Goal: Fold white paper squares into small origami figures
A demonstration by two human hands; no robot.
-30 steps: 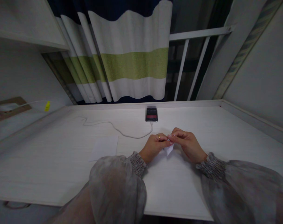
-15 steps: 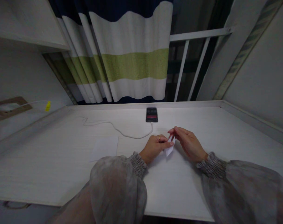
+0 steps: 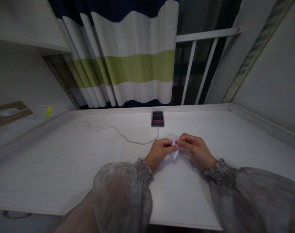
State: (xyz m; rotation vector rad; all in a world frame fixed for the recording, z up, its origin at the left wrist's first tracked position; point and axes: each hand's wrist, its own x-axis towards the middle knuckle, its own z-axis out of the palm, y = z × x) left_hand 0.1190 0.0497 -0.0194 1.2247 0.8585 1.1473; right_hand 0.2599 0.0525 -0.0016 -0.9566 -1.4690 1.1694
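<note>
Folded white paper (image 3: 175, 155), over the surface (image 3: 234, 136), stays pinched by the left hand (image 3: 159, 152), and I see the right hand (image 3: 198, 150), its fingers looser moments ago, pinching the upper end, so both control it.

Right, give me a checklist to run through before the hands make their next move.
1. Left hand gripping the folded paper: ok.
2. Right hand with thumb and finger at the paper's upper end: ok.
3. Creases lined up: cannot tell, fingers cover part and it's small.
4. Flat white sheet apart from both hands: ok.
5. Cable clear of the left hand: cannot tell, it runs close behind.
</note>
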